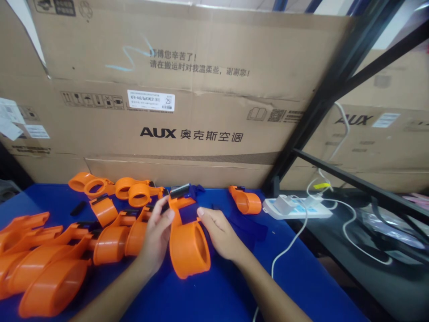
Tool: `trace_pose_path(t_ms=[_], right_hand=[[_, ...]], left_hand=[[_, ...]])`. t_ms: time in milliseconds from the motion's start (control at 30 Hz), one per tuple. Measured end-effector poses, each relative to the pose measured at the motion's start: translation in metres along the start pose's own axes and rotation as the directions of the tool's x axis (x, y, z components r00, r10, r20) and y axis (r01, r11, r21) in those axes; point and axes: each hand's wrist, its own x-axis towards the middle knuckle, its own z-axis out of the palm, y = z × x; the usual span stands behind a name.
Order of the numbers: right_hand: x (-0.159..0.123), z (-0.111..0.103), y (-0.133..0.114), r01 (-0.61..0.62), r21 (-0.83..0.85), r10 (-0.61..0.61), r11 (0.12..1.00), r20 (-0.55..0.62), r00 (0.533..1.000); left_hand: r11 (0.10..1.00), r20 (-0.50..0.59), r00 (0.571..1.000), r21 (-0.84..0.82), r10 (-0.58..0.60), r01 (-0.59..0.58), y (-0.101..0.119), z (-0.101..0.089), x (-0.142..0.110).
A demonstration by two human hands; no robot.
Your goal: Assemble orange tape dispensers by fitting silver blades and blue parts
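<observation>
One orange holder (187, 252) — slightly tilted — sits between left fingers (166, 220) and right fingers (207, 218).

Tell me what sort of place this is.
Probably a workbench in a workshop or storeroom: many similar orange parts lie on a blue table, a large printed carton stands behind it, and a dark frame rises at the right.
</observation>
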Motion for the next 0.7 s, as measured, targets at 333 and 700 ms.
trace_pose_path(t_ms=[333,700], right_hand=[[0.002,0.001,-0.002,-0.079,0.159,0.081,0.984,-0.007,0.997],[-0.005,-0.013,-0.018,0.078,-0.124,-0.081,0.989,-0.024,0.996]], left_hand=[[0.969,-0.121,0.985,0.226,0.125,-0.095,-0.009,-0.008,0.006],[0.973,-0.08,0.987,0.196,0.137,-0.119,-0.013,-0.007,0.011]])
